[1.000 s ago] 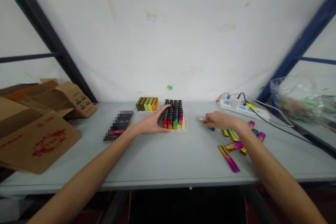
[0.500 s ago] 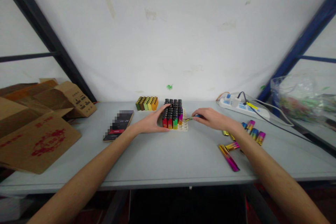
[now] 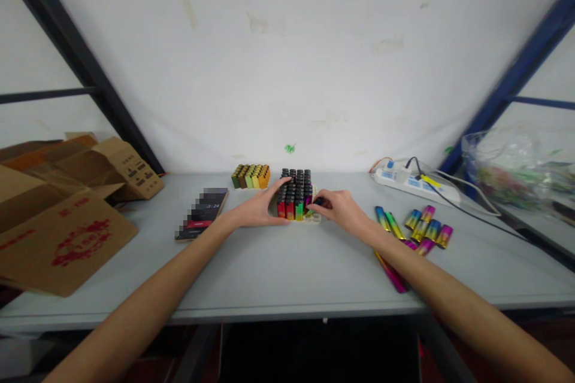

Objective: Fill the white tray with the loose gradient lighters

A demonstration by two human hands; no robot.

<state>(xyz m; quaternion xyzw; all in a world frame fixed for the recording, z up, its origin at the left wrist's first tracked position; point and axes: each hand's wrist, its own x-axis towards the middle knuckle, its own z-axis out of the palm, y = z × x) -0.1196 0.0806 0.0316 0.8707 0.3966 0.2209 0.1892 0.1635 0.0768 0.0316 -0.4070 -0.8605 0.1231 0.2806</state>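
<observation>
Several upright lighters with black tops (image 3: 294,194) stand packed in rows in a white tray (image 3: 317,221) near the middle of the table. My left hand (image 3: 258,208) grips this group from its left side, with fingers reaching behind it and around the front corner. My right hand (image 3: 345,208) pinches one lighter (image 3: 318,201), held tilted over the tray's right front part, its lower end close to the standing ones. Loose shiny lighters (image 3: 395,225) in gold, blue, green and purple lie to the right, some partly hidden under my right forearm.
A block of green and yellow lighters (image 3: 251,177) stands behind my left hand. A phone (image 3: 204,215) lies left of it, beside an open cardboard box (image 3: 90,233). At the back right are a power strip (image 3: 415,187) with cables and a clear plastic bag (image 3: 507,161).
My right hand has moved left with the lighter, from beside the tray to over its front right part. More of the loose lighters now show. My left hand has stayed in place.
</observation>
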